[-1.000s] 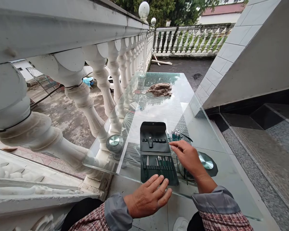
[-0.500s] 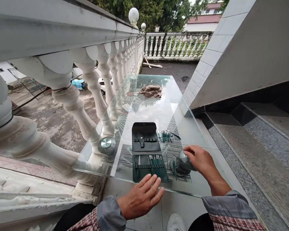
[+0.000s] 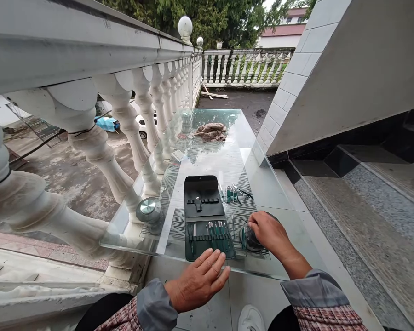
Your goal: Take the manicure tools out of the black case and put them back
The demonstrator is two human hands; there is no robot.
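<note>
A dark green manicure case (image 3: 204,210) lies unfolded on the glass table (image 3: 276,202). Several slim metal tools (image 3: 218,230) stand in the loops of its lower half; the upper loops hold none that I can see. My left hand (image 3: 200,281) is open, palm down, its fingertips at the case's near edge. To the right, my right hand (image 3: 269,233) is closed in a pinch at a slim manicure tool, mostly hidden by the fingers. Another thin tool (image 3: 245,240) lies just left of that hand. Several nail clippers (image 3: 232,195) lie beside the case, with plier-like nippers (image 3: 243,191) behind.
A crumpled brown cloth (image 3: 210,132) lies on the far part of the table. Round metal-capped supports (image 3: 149,209) show under the glass. A white balustrade (image 3: 105,151) runs along the left, and stone steps (image 3: 345,202) rise on the right.
My right hand has come down and slightly left, its fingers now at the slim tool lying there. My left hand stays by the case. The whole view has shifted a little.
</note>
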